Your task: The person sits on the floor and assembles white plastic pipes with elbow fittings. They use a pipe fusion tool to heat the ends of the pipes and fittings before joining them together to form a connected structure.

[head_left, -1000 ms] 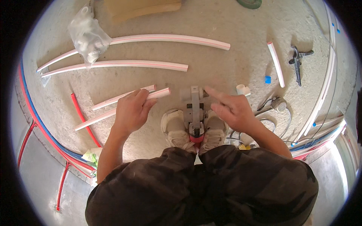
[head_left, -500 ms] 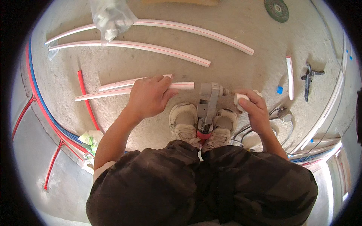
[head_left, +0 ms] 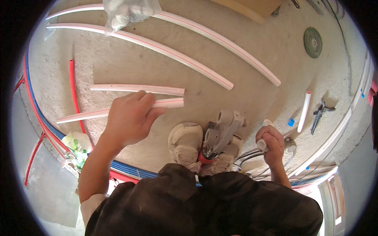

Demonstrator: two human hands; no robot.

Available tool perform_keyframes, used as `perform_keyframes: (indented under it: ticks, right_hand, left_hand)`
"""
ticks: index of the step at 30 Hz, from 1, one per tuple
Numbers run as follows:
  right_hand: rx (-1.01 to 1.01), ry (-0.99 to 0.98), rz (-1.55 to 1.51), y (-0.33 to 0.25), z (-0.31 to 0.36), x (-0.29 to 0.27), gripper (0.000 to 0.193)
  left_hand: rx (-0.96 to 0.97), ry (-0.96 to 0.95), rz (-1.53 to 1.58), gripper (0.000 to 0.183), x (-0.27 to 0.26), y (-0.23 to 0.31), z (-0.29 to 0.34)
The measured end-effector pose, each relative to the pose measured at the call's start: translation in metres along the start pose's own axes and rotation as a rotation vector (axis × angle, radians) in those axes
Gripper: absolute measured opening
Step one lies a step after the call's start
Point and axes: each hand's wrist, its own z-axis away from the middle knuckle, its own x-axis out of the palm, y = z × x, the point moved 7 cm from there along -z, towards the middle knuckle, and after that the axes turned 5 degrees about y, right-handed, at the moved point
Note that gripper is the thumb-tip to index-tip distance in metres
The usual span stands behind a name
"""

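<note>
My left hand [head_left: 130, 118] is closed around a white plastic pipe [head_left: 170, 102] with a red stripe; its cut end points right. A second short striped pipe [head_left: 138, 89] lies on the floor just beyond it. My right hand [head_left: 272, 143] grips a small white pipe fitting [head_left: 262, 145], partly hidden by the fingers; a white end also shows beyond the knuckles. Between my shoes stands a grey pipe-welding heater [head_left: 225, 135] with round sockets and a red part low down. Neither the held pipe nor the fitting touches it.
Two long striped pipes [head_left: 189, 59] lie across the far floor, under a clear bag [head_left: 130, 13] of white pieces. At right are a green grinding disc [head_left: 313, 42], a short pipe [head_left: 304, 111], a black clamp-like tool [head_left: 321, 115] and cables [head_left: 250, 157]. A red pipe [head_left: 75, 86] lies left.
My view has turned and shifted. My left hand has drawn the pipe leftward, away from the heater. My right hand, with the fitting, has moved nearer to me and away from the heater.
</note>
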Motion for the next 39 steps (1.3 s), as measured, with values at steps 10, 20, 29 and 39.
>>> perform_keyframes:
  ticks: [10,20,29,39]
  right_hand:
    - [0.135,-0.013,-0.233,0.002,-0.01,0.013,0.032]
    - [0.242,-0.135,-0.332,-0.008,0.002,0.013,0.042]
    - [-0.048,-0.157,-0.143,-0.027,0.014,0.021,0.039]
    - [0.051,0.017,-0.322,-0.02,-0.006,0.039,0.044]
  left_hand:
    - [-0.034,-0.003,0.033,0.026,0.007,-0.01,0.006]
    - [-0.009,-0.031,0.079,0.03,0.007,0.007,-0.007]
    - [0.097,-0.083,0.06,0.027,0.017,0.029,-0.02]
    - [0.273,-0.057,0.022,0.03,0.023,0.055,-0.032]
